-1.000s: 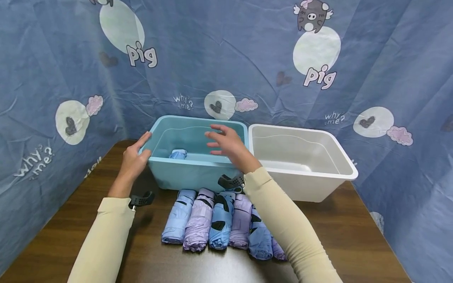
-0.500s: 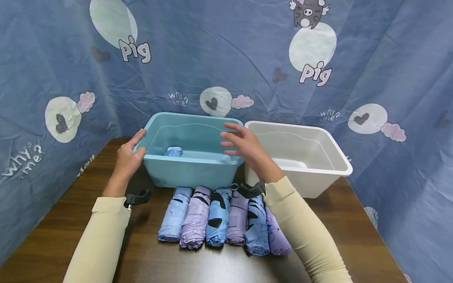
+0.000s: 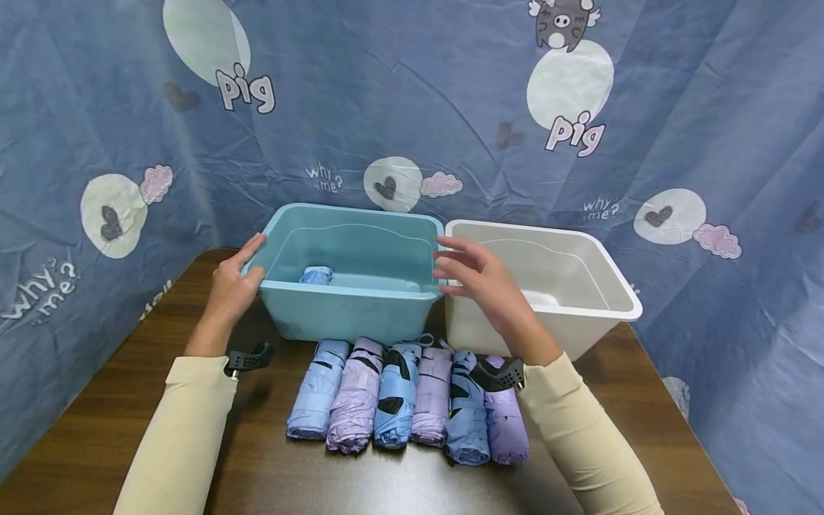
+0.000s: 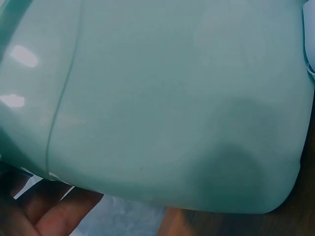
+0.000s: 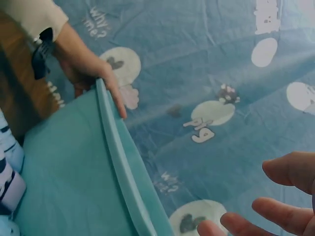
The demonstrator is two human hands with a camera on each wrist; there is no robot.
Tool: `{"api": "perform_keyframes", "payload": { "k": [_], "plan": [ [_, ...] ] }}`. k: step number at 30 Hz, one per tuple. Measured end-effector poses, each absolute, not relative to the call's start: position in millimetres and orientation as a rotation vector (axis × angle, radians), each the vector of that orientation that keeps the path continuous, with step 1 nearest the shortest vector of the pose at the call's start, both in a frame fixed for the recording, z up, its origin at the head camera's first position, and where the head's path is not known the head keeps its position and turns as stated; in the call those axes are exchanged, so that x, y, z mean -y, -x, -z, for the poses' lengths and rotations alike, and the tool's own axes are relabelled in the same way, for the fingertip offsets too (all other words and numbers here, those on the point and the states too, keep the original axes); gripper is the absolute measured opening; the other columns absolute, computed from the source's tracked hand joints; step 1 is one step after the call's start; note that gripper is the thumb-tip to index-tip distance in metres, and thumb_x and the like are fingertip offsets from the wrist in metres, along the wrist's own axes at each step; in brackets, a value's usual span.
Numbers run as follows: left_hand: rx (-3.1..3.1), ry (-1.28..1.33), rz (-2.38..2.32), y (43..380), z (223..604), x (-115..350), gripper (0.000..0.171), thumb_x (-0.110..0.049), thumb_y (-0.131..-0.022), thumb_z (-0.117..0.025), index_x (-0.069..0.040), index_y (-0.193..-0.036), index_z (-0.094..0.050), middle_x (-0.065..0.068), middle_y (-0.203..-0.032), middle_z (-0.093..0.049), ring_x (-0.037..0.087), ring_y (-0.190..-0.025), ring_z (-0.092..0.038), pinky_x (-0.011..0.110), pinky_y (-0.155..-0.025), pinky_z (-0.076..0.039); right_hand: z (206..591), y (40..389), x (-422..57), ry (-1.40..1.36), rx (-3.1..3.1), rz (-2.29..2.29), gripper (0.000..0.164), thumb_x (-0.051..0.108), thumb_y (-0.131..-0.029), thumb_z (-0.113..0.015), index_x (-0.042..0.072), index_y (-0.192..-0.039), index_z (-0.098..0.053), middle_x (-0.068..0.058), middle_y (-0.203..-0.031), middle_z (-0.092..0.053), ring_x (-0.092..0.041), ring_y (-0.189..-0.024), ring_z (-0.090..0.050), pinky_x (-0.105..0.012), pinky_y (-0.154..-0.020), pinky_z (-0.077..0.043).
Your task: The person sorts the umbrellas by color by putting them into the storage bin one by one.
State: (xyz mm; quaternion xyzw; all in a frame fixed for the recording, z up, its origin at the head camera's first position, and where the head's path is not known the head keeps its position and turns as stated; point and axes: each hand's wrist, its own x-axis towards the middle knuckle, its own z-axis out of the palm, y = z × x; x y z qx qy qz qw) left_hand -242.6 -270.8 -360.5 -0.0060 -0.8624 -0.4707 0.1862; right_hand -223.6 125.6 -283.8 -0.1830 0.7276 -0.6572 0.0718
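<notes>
Nearer the white bin [image 3: 553, 263], the right hand [image 3: 484, 279] has shifted, contact unclear.

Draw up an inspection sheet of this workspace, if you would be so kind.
Surface: brown wood-grain table.
Job's things: teal bin, blue bundle inside; white bin at its right; six rolled bundles, three blue, three purple, in front.
Clutter: nothing seen.
Hands: left hand grips the teal bin's left rim; right hand open near its right end, contact unclear.
Cables: nothing seen.
Surroundings: blue pig-print fabric behind.
</notes>
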Motion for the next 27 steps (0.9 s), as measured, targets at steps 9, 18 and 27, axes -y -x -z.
{"api": "perform_keyframes", "payload": {
  "k": [9, 18, 27],
  "plan": [
    [2.453, 0.025, 1.307, 243.6, 362.7, 270.1, 0.061, -0.008, -0.089, -0.041, -0.022, -0.149, -0.039, -0.005, -0.154, -0.033, 0.023, -0.141, -0.027, 0.05, -0.105, -0.027, 299.2, 204.8, -167.3, 0.468, -2.175, 2.071, 0.048, 0.021, -0.095, -0.061, 0.008, -0.14, -0.049, -0.018, -0.134, -0.055, -0.039, -0.116, -0.056, -0.04, -0.087, -0.051],
    [2.463, 0.03, 1.282, 241.7, 360.0, 273.2, 0.061, -0.009, -0.09, -0.04, -0.022, -0.149, -0.039, -0.005, -0.154, -0.033, 0.022, -0.141, -0.027, 0.046, -0.105, -0.026, 317.2, 185.8, -198.4, 0.376, -2.207, 2.08, 0.051, 0.024, -0.095, -0.062, 0.007, -0.14, -0.047, -0.022, -0.135, -0.053, -0.035, -0.114, -0.059, -0.04, -0.086, -0.051],
    [2.466, 0.051, 1.265, 242.7, 359.4, 272.9, 0.061, -0.009, -0.09, -0.04, -0.022, -0.149, -0.039, -0.004, -0.154, -0.033, 0.023, -0.141, -0.027, 0.047, -0.104, -0.027, 341.0, 164.5, -224.3, 0.4, -2.285, 2.0, 0.049, 0.02, -0.097, -0.057, 0.0, -0.14, -0.044, -0.028, -0.134, -0.05, -0.023, -0.107, -0.064, -0.037, -0.085, -0.052]
  ]
}}
